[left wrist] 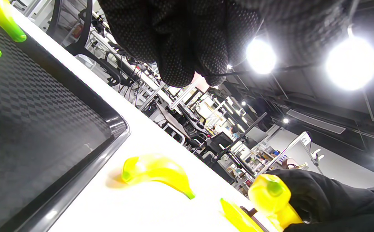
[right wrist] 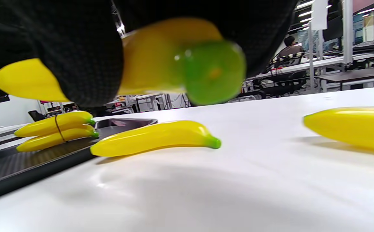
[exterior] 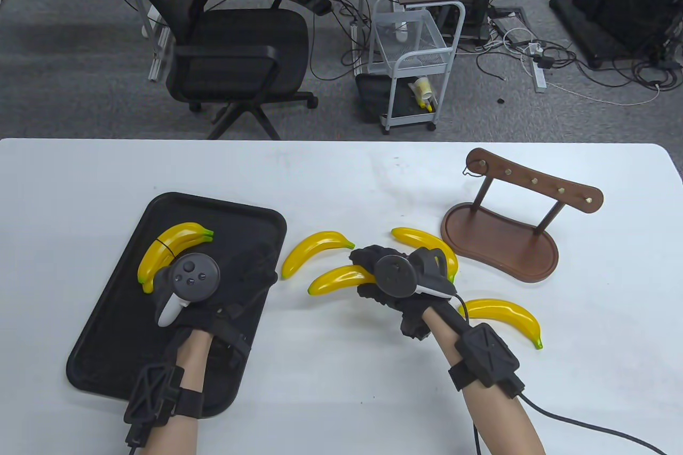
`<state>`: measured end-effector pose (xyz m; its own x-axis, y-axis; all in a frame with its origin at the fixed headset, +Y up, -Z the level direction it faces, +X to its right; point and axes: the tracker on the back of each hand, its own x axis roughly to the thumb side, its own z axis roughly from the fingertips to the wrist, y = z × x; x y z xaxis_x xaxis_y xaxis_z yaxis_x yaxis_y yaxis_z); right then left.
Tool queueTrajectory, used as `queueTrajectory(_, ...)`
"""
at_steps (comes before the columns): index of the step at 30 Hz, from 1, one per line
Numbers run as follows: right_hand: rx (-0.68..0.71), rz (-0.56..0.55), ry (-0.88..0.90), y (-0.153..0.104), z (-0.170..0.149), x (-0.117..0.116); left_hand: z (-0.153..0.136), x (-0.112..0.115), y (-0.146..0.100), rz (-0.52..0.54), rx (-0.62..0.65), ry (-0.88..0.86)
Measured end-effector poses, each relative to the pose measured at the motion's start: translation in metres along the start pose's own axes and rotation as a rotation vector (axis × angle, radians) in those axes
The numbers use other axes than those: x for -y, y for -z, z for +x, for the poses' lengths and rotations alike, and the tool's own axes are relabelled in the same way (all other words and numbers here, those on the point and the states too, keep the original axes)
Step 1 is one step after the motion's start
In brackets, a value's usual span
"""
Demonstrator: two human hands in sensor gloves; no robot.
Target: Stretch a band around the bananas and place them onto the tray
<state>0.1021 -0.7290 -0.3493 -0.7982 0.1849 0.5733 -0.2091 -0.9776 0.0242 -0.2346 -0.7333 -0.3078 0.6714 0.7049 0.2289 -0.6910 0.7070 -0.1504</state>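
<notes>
- Meanwhile, on a white table (exterior: 341,177): black tray (exterior: 106,327) at the left, wooden hook stand (exterior: 507,231) at the far right.
- On the tray's far half, a banded pair of bananas (exterior: 169,247), thin dark band (right wrist: 57,128) around the middle, green tips pointing right.
- Left hand (exterior: 184,289) over the tray, just at the near end of the banded pair; fingers hanging loosely curled in the left wrist view, gripping nothing.
- Right hand (exterior: 392,279) near the table's centre, fingers curled round a held banana (exterior: 339,279); yellow end sticking out to the left of the glove, green tip facing the right wrist camera.
- Just right of the tray, apart from it, a loose banana (exterior: 315,249) lying flat on the table.
- Behind the right hand, partly hidden by it, a far banana (exterior: 421,239), close to the stand's base.
- Nearer the table's front edge, right of the right forearm, a near banana (exterior: 507,316) with its green tip pointing right.
- Beyond the table: black office chair (exterior: 229,39), white wire cart (exterior: 413,55), cables across grey carpet.
</notes>
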Motion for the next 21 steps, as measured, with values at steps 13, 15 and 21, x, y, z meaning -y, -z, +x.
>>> queueTrajectory(13, -0.163, -0.057, -0.038, -0.062, -0.069, 0.038, 0.002, 0.003, 0.000, -0.007, 0.004, 0.008)
queueTrajectory(15, -0.194, -0.065, -0.046, -0.075, -0.081, 0.042, 0.002, 0.003, 0.000, -0.007, 0.005, 0.009)
queueTrajectory(21, -0.301, -0.066, -0.063, -0.114, -0.120, 0.046, 0.002, 0.004, 0.000, -0.006, 0.007, 0.009)
